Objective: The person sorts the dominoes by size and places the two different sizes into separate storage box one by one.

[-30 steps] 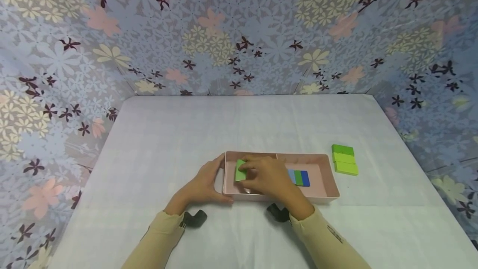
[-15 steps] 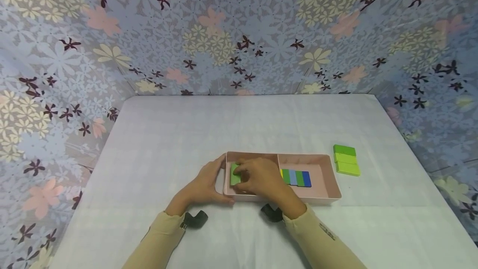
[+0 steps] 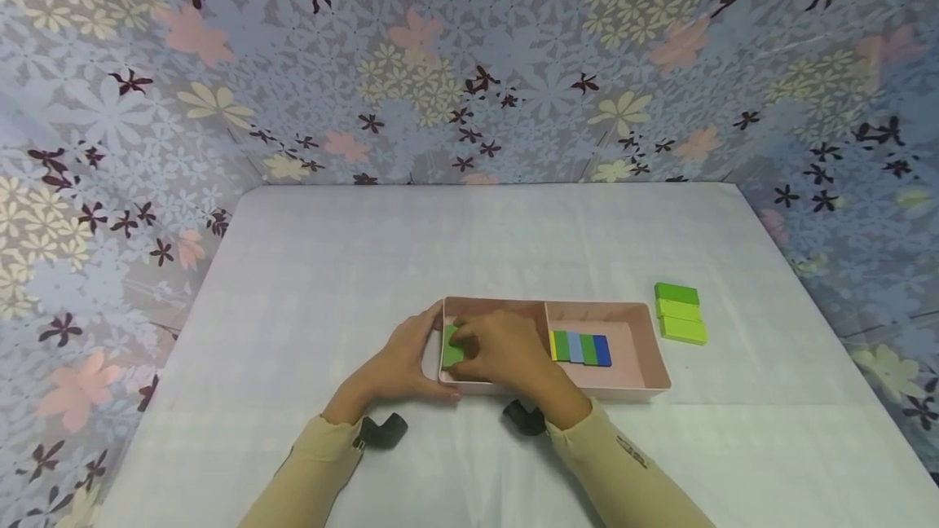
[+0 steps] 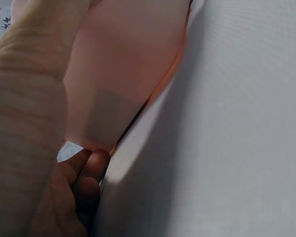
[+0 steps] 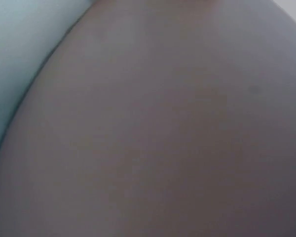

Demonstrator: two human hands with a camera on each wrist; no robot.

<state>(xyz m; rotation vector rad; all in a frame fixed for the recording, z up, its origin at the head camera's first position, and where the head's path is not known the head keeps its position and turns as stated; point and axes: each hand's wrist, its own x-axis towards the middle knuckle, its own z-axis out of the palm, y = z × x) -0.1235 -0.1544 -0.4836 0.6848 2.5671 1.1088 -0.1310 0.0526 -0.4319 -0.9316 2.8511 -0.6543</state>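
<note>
A pink two-compartment box (image 3: 638, 328) sits on the white cloth in the head view. My left hand (image 3: 399, 358) grips its left end, thumb along the front wall and fingers round toward the back. In the left wrist view the curled fingertips (image 4: 96, 165) lie against the box wall (image 4: 128, 59). Inside the left compartment my right hand (image 3: 506, 349) pinches a green block (image 3: 451, 347) upright against the left end wall; the hand covers much of that compartment. A blurred pink box wall (image 5: 148, 123) fills most of the right wrist view.
In the right compartment, a row of several yellow, green and blue blocks (image 3: 583, 349) lies beside the divider (image 3: 546, 316). Three green and lime blocks (image 3: 680, 314) lie on the white cloth (image 3: 352, 251) right of the box. Flowered fabric (image 3: 469, 63) hangs behind.
My right hand has moved left with the green block, bringing it to the left end wall. More of the block row now shows. The left hand keeps its place on the box.
</note>
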